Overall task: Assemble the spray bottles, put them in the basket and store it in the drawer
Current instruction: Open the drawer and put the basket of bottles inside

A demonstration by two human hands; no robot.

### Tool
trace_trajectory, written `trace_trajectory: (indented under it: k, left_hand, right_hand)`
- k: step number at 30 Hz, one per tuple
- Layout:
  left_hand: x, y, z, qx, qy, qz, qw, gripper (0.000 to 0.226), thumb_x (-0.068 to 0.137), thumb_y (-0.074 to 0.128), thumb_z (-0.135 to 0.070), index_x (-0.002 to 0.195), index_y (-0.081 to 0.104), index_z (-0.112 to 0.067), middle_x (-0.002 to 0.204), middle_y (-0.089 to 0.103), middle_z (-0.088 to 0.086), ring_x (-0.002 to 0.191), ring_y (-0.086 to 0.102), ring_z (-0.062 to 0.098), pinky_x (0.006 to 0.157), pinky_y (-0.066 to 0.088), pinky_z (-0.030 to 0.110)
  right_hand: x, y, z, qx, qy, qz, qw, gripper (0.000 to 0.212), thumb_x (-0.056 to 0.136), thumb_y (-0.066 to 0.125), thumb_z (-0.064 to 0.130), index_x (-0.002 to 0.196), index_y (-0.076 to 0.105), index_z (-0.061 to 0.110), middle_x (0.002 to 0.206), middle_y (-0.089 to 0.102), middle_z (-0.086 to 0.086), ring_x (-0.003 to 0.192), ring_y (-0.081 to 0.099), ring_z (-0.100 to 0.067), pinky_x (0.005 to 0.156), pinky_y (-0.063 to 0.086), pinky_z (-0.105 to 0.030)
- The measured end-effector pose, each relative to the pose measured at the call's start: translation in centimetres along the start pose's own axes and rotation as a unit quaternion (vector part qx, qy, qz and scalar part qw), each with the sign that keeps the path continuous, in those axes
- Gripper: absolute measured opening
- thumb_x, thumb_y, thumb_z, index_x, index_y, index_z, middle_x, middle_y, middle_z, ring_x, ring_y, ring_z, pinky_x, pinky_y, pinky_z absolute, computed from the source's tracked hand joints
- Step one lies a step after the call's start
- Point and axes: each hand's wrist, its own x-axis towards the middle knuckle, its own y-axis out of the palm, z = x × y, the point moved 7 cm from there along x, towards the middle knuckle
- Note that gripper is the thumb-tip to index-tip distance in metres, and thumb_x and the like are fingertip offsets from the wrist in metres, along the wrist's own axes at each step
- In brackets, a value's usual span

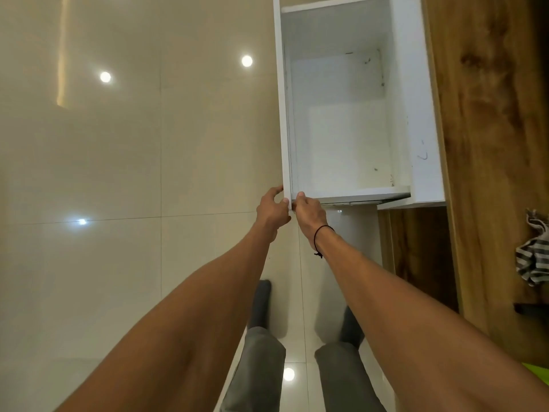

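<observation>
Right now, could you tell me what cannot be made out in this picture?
- Head view: spray bottles and basket are out of frame.
- Striped cloth on the wooden top: cut off by the right edge.
- Drawer front face: edge-on, with both hands, left and right, gripping its corner.

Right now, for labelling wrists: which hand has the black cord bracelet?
The right hand; a black cord circles its wrist, while the left hand is bare.

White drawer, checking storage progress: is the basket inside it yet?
No, the white drawer stands pulled open with only its bare white bottom showing.
</observation>
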Motion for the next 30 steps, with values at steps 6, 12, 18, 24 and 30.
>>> trace_trajectory:
  k: [6, 12, 18, 24, 30]
  left_hand:
    - [0.5, -2.3, 0.7, -0.008, -0.01, -0.014, 1.0, 0.047, 0.108, 0.046, -0.009, 0.154, 0.047, -0.021, 0.147, 0.057, 0.014, 0.122, 0.067, 0.034, 0.098, 0.062, 0.049]
    - [0.7, -3.9, 1.4, -0.019, -0.018, -0.03, 0.999, 0.046, 0.109, 0.045, -0.01, 0.154, 0.047, -0.022, 0.147, 0.057, 0.014, 0.122, 0.067, 0.033, 0.097, 0.062, 0.046]
    - [0.6, -5.5, 1.8, -0.014, -0.028, -0.045, 0.998, 0.046, 0.11, 0.042, -0.01, 0.153, 0.048, -0.022, 0.144, 0.059, 0.015, 0.118, 0.069, 0.034, 0.097, 0.062, 0.047]
    - [0.5, -6.0, 1.6, 0.005, -0.037, -0.047, 0.998, 0.047, 0.107, 0.043, -0.009, 0.151, 0.05, -0.022, 0.143, 0.06, 0.013, 0.113, 0.069, 0.03, 0.098, 0.061, 0.05]
    - [-1.2, -6.2, -0.2, 0.101, -0.055, -0.087, 0.99, 0.054, 0.096, 0.063, -0.027, 0.148, 0.05, -0.018, 0.139, 0.061, 0.012, 0.105, 0.068, 0.025, 0.099, 0.059, 0.049]
  right_hand:
    - [-0.4, 2.3, 0.9, -0.001, 0.003, 0.031, 1.0, 0.06, 0.109, 0.023, 0.042, 0.13, 0.068, 0.008, 0.132, 0.067, -0.014, 0.124, 0.059, -0.031, 0.109, 0.047, -0.046]
    - [-0.9, 4.1, 1.4, -0.01, -0.004, 0.05, 0.999, 0.06, 0.111, 0.019, 0.039, 0.135, 0.065, 0.007, 0.138, 0.064, -0.014, 0.13, 0.056, -0.03, 0.113, 0.043, -0.044]
    - [-1.3, 6.1, 1.9, -0.01, -0.007, 0.083, 0.997, 0.06, 0.111, 0.019, 0.039, 0.136, 0.063, 0.008, 0.138, 0.064, -0.013, 0.128, 0.056, -0.029, 0.1, 0.041, -0.037]
    - [-1.7, 6.2, 2.2, -0.01, -0.004, 0.086, 0.996, 0.059, 0.11, 0.018, 0.04, 0.143, 0.058, 0.011, 0.144, 0.06, -0.012, 0.135, 0.052, -0.029, 0.112, 0.041, -0.042]
    - [-2.6, 5.1, 4.0, -0.001, -0.012, 0.062, 0.998, 0.056, 0.11, 0.023, 0.039, 0.132, 0.063, 0.007, 0.134, 0.064, -0.014, 0.127, 0.057, -0.03, 0.112, 0.044, -0.046]
